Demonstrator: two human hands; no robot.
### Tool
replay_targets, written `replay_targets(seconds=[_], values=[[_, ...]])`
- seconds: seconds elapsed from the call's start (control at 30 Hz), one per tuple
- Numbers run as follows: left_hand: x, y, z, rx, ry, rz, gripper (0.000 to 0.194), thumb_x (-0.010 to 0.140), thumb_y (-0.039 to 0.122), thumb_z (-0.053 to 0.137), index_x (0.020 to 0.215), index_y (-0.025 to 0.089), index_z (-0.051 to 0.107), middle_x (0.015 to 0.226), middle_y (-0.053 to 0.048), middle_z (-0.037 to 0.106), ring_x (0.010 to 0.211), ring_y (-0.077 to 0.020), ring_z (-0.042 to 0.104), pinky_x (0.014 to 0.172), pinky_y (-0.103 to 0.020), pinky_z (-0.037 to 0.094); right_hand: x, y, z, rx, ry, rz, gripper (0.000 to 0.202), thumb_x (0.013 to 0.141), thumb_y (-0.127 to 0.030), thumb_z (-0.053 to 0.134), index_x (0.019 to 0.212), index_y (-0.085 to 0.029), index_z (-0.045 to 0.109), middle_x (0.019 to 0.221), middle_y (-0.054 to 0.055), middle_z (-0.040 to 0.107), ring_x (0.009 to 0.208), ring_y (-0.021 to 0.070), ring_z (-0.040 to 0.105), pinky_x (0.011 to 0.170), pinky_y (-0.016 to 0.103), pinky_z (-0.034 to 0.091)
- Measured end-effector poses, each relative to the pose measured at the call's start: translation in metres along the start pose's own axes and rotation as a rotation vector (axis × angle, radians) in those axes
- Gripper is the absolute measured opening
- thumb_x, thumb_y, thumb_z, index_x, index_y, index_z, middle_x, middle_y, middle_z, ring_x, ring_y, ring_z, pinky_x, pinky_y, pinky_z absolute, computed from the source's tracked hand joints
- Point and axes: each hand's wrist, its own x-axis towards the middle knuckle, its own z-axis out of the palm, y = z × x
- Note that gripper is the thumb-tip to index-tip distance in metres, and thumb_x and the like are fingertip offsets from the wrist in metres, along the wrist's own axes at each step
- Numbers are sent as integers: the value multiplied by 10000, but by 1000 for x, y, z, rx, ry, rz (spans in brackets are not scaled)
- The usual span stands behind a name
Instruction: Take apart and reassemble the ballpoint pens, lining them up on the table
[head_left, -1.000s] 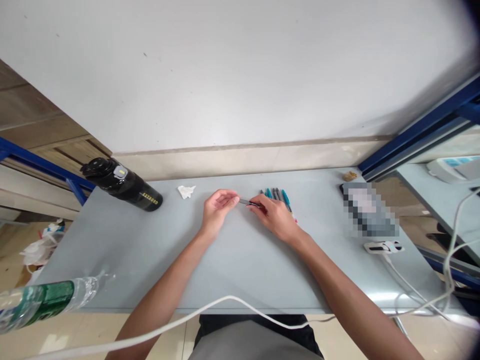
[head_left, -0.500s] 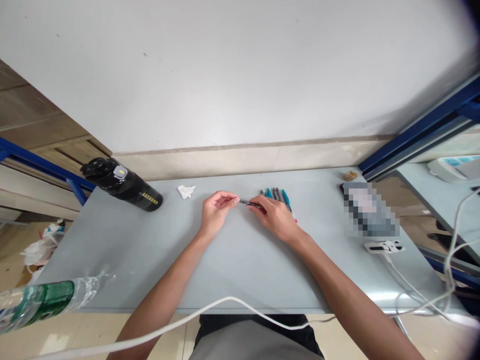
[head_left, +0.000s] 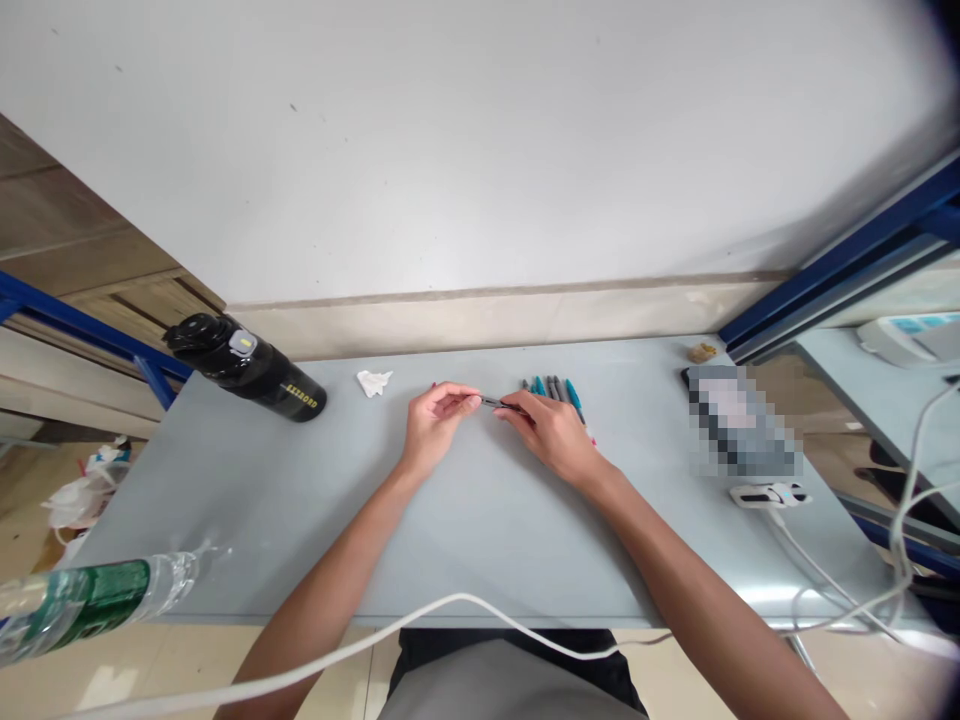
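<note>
Between my two hands a slim dark pen (head_left: 491,402) is held roughly level above the grey table (head_left: 480,520). My left hand (head_left: 439,420) pinches its left end between thumb and fingertips. The right end is in the closed fingers of my right hand (head_left: 553,430), which hide part of it. Just behind my right hand lie several pens (head_left: 556,387) side by side, dark and teal, partly covered by that hand. A small reddish tip shows behind the fingers of my left hand.
A black bottle (head_left: 247,365) and a crumpled white tissue (head_left: 373,382) are on the left. A clear bottle with a green label (head_left: 97,600) is at the lower left. At right lie a blurred phone (head_left: 742,420) and a white clip-like device (head_left: 771,495). A white cable (head_left: 457,600) crosses in front.
Both hands keep their hold on the pen with hardly any movement. A small reddish tip now shows behind my left fingers. The whole view has shifted slightly.
</note>
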Motion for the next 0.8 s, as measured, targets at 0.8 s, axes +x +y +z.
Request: replay_targets(seconds=[0.8], values=[[0,14,-5,19,-43,98,186,885,405,870,952,233,852,1037,-87,827,976,-241,750,905,-374,589,7,-17,-15,332,-98,181,542,1108,-643,481,805,-231,659,690,13,641,595,164,524,629,330,430]])
